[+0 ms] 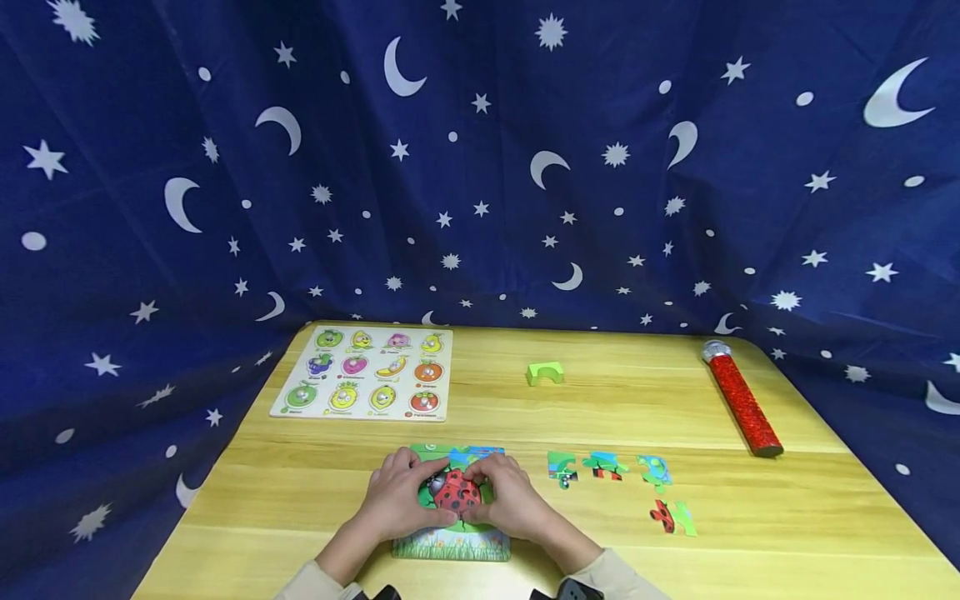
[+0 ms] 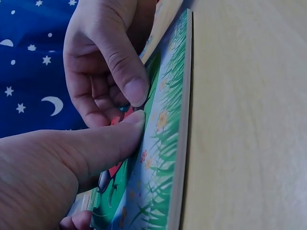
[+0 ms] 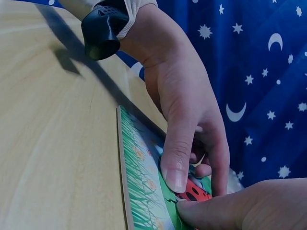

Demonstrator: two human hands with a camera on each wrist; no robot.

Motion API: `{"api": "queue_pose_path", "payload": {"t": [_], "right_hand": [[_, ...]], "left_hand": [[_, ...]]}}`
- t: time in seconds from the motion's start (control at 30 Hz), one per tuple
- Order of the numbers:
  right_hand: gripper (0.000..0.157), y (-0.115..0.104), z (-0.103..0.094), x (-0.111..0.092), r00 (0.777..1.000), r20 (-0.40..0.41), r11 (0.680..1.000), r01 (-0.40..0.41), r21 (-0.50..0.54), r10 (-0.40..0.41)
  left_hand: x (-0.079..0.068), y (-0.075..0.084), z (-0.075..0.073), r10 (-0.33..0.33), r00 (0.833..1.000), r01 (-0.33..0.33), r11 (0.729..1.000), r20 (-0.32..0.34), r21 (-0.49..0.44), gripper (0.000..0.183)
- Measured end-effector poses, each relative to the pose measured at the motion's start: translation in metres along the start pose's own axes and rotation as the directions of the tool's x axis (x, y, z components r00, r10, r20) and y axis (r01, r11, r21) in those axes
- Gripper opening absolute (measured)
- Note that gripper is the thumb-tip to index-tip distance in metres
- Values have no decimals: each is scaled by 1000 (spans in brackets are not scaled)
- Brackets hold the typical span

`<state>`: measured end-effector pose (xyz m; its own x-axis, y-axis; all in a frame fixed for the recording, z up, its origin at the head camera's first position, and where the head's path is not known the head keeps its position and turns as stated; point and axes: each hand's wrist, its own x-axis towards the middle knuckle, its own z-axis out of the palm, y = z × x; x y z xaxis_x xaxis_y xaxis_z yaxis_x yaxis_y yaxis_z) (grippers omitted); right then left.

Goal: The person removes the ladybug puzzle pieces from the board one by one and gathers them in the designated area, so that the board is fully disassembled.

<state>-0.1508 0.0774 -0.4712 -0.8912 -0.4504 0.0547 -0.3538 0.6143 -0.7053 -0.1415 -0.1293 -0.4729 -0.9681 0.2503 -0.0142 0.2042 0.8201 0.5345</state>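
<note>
Near the front edge of the wooden table: ladybird puzzle board, lying flat. Left hand and right hand rest on it side by side, fingers curled over the red ladybird piece, thumb tips pressed onto the board's green picture beside it. Four loose puzzle pieces lie to the right, apart from the hands. Fruit peg puzzle, green block and red glitter tube lie farther back.
</note>
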Motion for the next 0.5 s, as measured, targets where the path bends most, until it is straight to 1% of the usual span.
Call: {"api": "queue_pose_path", "payload": {"t": [0.33,0.5], "right_hand": [[37,-2,2,0,1000,-18,999,13,41,-12],[37,0,2,1,999,-38,999,39,20,-38]], "left_hand": [[-1,1,0,-9,1000,9,1000,9,1,79],[-1,0,-1,0,1000,0,1000,9,0,79]]}}
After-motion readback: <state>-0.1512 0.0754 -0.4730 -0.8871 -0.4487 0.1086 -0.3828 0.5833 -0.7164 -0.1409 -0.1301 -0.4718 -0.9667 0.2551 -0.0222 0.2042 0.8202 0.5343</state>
